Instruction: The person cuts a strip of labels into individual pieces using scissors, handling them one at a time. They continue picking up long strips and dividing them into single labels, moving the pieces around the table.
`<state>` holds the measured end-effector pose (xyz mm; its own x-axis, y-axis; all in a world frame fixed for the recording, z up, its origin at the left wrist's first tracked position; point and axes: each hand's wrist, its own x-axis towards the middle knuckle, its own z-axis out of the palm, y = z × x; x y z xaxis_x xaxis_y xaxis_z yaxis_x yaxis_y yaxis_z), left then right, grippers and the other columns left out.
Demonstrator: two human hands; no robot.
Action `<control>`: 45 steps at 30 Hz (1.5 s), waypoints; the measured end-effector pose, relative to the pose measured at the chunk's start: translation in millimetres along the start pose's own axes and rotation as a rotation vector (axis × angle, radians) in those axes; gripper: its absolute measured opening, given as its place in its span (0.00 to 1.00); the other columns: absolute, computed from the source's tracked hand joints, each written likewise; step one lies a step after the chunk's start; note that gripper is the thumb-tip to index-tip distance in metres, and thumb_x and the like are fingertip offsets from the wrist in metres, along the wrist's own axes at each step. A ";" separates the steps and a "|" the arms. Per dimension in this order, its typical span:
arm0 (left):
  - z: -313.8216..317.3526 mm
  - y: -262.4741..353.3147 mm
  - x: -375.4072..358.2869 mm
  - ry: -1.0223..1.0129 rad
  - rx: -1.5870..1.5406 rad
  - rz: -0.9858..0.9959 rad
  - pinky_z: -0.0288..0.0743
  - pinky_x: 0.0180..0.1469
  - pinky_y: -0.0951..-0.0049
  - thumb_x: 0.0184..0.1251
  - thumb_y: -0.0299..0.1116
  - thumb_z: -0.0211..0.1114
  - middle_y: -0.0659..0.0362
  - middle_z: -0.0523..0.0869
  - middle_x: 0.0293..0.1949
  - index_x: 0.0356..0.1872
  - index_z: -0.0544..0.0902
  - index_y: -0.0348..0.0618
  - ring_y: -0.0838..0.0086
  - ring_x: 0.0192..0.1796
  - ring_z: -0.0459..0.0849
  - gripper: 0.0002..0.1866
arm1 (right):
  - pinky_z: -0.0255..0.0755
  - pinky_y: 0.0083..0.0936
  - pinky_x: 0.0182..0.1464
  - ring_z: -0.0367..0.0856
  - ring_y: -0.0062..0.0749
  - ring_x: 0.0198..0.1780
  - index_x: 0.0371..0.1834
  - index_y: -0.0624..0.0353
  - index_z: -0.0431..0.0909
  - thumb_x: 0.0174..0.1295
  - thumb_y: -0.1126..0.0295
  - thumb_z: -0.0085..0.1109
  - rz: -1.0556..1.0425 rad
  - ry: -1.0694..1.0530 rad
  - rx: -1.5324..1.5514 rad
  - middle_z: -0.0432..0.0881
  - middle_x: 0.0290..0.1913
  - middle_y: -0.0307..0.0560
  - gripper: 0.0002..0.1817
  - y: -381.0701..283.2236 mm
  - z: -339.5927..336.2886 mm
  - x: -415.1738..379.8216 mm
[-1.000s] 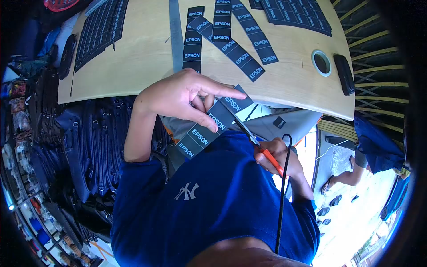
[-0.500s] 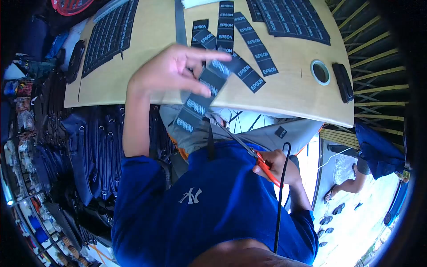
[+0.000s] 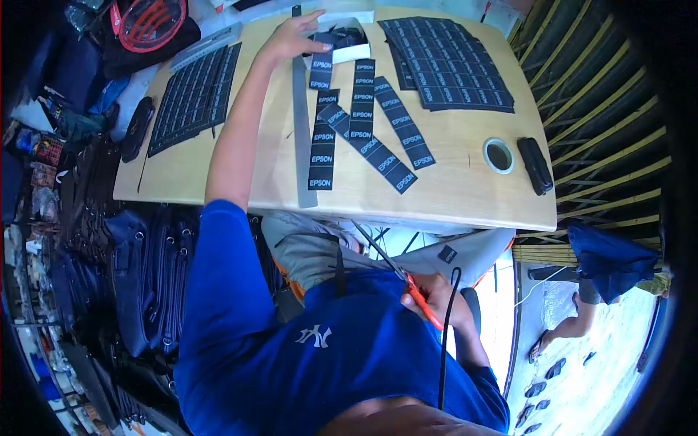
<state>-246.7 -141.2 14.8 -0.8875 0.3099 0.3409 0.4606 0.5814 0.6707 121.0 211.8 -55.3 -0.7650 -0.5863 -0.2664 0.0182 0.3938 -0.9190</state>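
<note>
At the far side of the table my left hand [image 3: 297,38] is closed on a short black EPSON label strip [image 3: 320,70], thumb on its upper end, index finger stretched out. It is beside a small white box [image 3: 355,54] holding dark pieces. Several more label strips [image 3: 321,154] lie spread nearer me, some overlapping. In front of my shirt my right hand [image 3: 445,296] grips scissors [image 3: 413,285] with red handles, blades pointing up and left. A single label [image 3: 448,253] rests on the grey cloth over my lap.
Stacks of uncut label sheets [image 3: 465,69] lie at the table's right and left. A metal ruler [image 3: 301,138] lies lengthwise on the wooden table [image 3: 254,190]. A tape roll [image 3: 499,155] and a dark case [image 3: 535,166] sit at right. Dark bags hang at lower left.
My left hand has moved away from me with the label strip, from above the near table edge to the white box. My right hand has lowered slightly, still holding the scissors.
</note>
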 end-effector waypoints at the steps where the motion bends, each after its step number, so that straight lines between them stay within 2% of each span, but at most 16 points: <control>1: 0.5 8.4 -4.0 0.018 -0.072 -0.060 0.71 0.56 0.73 0.42 0.29 0.78 0.41 0.75 0.57 0.67 0.65 0.46 0.67 0.45 0.84 0.46 | 0.58 0.34 0.22 0.61 0.35 0.16 0.17 0.64 0.67 0.58 0.48 0.61 -0.005 0.011 -0.001 0.62 0.12 0.49 0.28 3.0 0.5 -0.9; 3: 2.4 28.8 -21.4 0.062 -0.061 -0.062 0.73 0.52 0.74 0.42 0.28 0.78 0.41 0.77 0.55 0.68 0.62 0.45 0.71 0.43 0.84 0.48 | 0.61 0.26 0.23 0.67 0.24 0.20 0.22 0.62 0.71 0.61 0.50 0.58 -0.118 0.058 -0.043 0.69 0.18 0.41 0.24 8.0 2.4 -0.9; 5: 2.6 56.5 -49.5 0.121 -0.194 -0.068 0.76 0.45 0.77 0.43 0.26 0.76 0.44 0.79 0.52 0.67 0.64 0.43 0.76 0.40 0.83 0.45 | 0.63 0.25 0.25 0.69 0.23 0.22 0.23 0.62 0.71 0.59 0.47 0.60 -0.128 0.087 0.033 0.71 0.20 0.40 0.25 4.8 6.7 5.5; 7: 5.8 96.6 -79.3 0.073 -0.313 -0.124 0.77 0.46 0.77 0.46 0.23 0.74 0.47 0.79 0.52 0.66 0.65 0.43 0.76 0.41 0.83 0.42 | 0.66 0.24 0.27 0.70 0.24 0.23 0.27 0.63 0.72 0.55 0.45 0.63 -0.265 0.268 0.192 0.72 0.21 0.39 0.27 -3.4 11.7 17.5; 9: 15.5 132.9 -110.7 -0.003 -0.493 -0.169 0.78 0.44 0.79 0.48 0.20 0.72 0.50 0.80 0.49 0.63 0.68 0.41 0.78 0.39 0.83 0.37 | 0.65 0.21 0.28 0.69 0.22 0.23 0.35 0.64 0.75 0.46 0.60 0.73 -0.304 0.368 0.242 0.71 0.21 0.38 0.22 -18.1 13.4 33.0; 12: 29.8 176.4 -150.8 -0.107 -0.628 -0.185 0.78 0.40 0.82 0.47 0.18 0.72 0.53 0.81 0.44 0.60 0.71 0.40 0.80 0.36 0.82 0.34 | 0.63 0.19 0.27 0.62 0.19 0.22 0.39 0.65 0.74 0.43 0.65 0.75 -0.352 0.537 0.192 0.66 0.19 0.37 0.24 -29.8 13.1 54.3; 14: 41.7 187.4 -170.5 -0.198 -0.713 -0.169 0.77 0.37 0.85 0.46 0.15 0.71 0.55 0.81 0.43 0.60 0.71 0.40 0.82 0.35 0.82 0.35 | 0.60 0.17 0.26 0.56 0.18 0.22 0.36 0.66 0.73 0.41 0.66 0.75 -0.258 0.632 0.169 0.61 0.18 0.37 0.23 -55.9 8.0 61.4; 17: 55.3 192.5 -185.5 -0.234 -0.802 -0.140 0.76 0.33 0.88 0.45 0.14 0.72 0.56 0.80 0.42 0.60 0.70 0.39 0.83 0.36 0.81 0.36 | 0.58 0.14 0.26 0.58 0.14 0.23 0.32 0.65 0.71 0.46 0.68 0.74 -0.310 0.583 0.333 0.64 0.20 0.33 0.20 -71.0 4.5 69.0; 19: 56.7 196.7 -188.9 -0.231 -0.727 -0.193 0.82 0.46 0.74 0.45 0.10 0.68 0.49 0.78 0.49 0.62 0.64 0.31 0.71 0.46 0.83 0.38 | 0.58 0.13 0.26 0.59 0.13 0.24 0.31 0.64 0.71 0.49 0.69 0.72 -0.291 0.583 0.357 0.65 0.20 0.32 0.17 -73.9 7.1 72.0; 20: 64.9 199.0 -194.2 -0.083 -0.758 -0.193 0.78 0.36 0.84 0.46 0.16 0.73 0.53 0.80 0.42 0.61 0.67 0.38 0.80 0.38 0.82 0.37 | 0.58 0.12 0.26 0.60 0.11 0.25 0.30 0.64 0.71 0.52 0.71 0.70 -0.280 0.578 0.380 0.66 0.21 0.30 0.15 -74.8 7.5 72.4; 23: 74.1 207.4 -208.7 0.040 -0.897 -0.138 0.79 0.40 0.80 0.47 0.17 0.72 0.52 0.80 0.42 0.60 0.67 0.37 0.78 0.40 0.83 0.36 | 0.58 0.10 0.27 0.61 0.10 0.26 0.29 0.62 0.70 0.55 0.73 0.67 -0.276 0.595 0.446 0.67 0.22 0.29 0.11 -77.4 6.4 70.8; 31: 79.3 202.9 -238.4 -0.069 -0.721 -0.161 0.80 0.41 0.79 0.51 0.15 0.68 0.50 0.80 0.47 0.51 0.78 0.32 0.76 0.44 0.82 0.22 | 0.63 0.11 0.31 0.64 0.11 0.29 0.32 0.65 0.72 0.57 0.73 0.65 -0.307 0.540 0.437 0.71 0.25 0.31 0.10 -77.2 7.1 71.6; 34: 67.4 202.6 -237.2 -0.113 -0.692 -0.172 0.79 0.42 0.80 0.52 0.13 0.66 0.50 0.82 0.45 0.54 0.75 0.30 0.75 0.42 0.83 0.24 | 0.64 0.13 0.32 0.66 0.13 0.29 0.34 0.65 0.71 0.56 0.70 0.67 -0.230 0.492 0.451 0.73 0.27 0.34 0.13 -66.4 6.8 67.7; 39: 46.2 191.3 -233.0 -0.257 -0.638 -0.199 0.77 0.41 0.83 0.51 0.11 0.66 0.51 0.84 0.42 0.58 0.71 0.26 0.78 0.39 0.83 0.29 | 0.65 0.17 0.34 0.68 0.20 0.29 0.41 0.63 0.69 0.49 0.51 0.71 -0.296 0.335 0.300 0.71 0.26 0.37 0.29 -31.6 0.2 48.3; 40: 44.1 190.6 -232.2 -0.245 -0.611 -0.205 0.74 0.37 0.85 0.52 0.16 0.68 0.57 0.86 0.30 0.60 0.73 0.36 0.86 0.33 0.81 0.30 | 0.65 0.18 0.32 0.66 0.21 0.27 0.42 0.64 0.69 0.46 0.45 0.71 -0.253 0.336 0.243 0.68 0.23 0.37 0.35 -23.5 0.6 43.1; 45: 30.9 183.5 -223.0 -0.373 -0.515 -0.179 0.74 0.37 0.84 0.51 0.18 0.69 0.58 0.86 0.27 0.61 0.73 0.39 0.86 0.31 0.81 0.32 | 0.62 0.23 0.25 0.63 0.22 0.22 0.43 0.68 0.68 0.42 0.40 0.71 -0.106 0.235 0.075 0.64 0.18 0.39 0.41 -4.4 -2.5 14.5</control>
<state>36.0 -80.4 41.5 -0.8446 0.5353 0.0061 0.1606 0.2425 0.9568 108.2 203.3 -54.5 -0.8935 -0.4376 -0.1010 -0.0288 0.2802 -0.9595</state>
